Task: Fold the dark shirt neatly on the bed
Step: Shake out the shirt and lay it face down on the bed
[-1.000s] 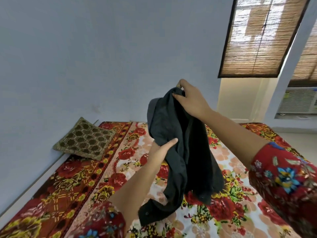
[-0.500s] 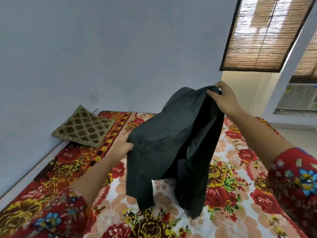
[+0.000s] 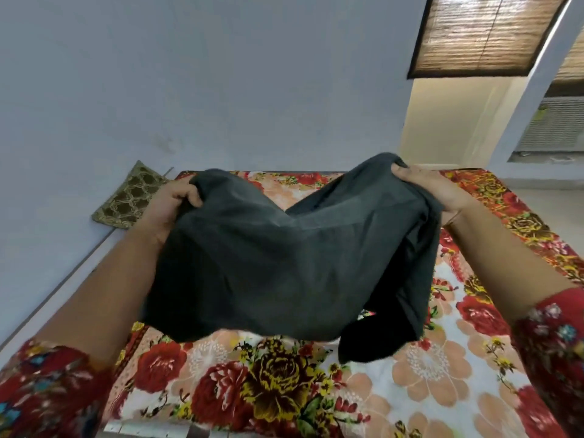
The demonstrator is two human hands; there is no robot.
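The dark shirt (image 3: 284,263) hangs spread wide in the air above the bed (image 3: 410,390), which is covered with a red, yellow and peach floral sheet. My left hand (image 3: 172,205) grips the shirt's upper left corner. At the upper right corner, my right hand (image 3: 426,189) is closed on the bunched cloth. The fabric sags in the middle between my hands, and a loose part, perhaps a sleeve, dangles at the lower right toward the sheet.
A brown patterned cushion (image 3: 132,197) leans where the bed meets the grey wall (image 3: 189,90) on the left. Bamboo blinds (image 3: 480,33) hang at the upper right, with a doorway gap below them. The bed's near edge runs along the bottom of the frame.
My hands have moved apart and lower, stretching the bunched, hanging shirt out wide over the bed. The view has tilted down toward the bed.
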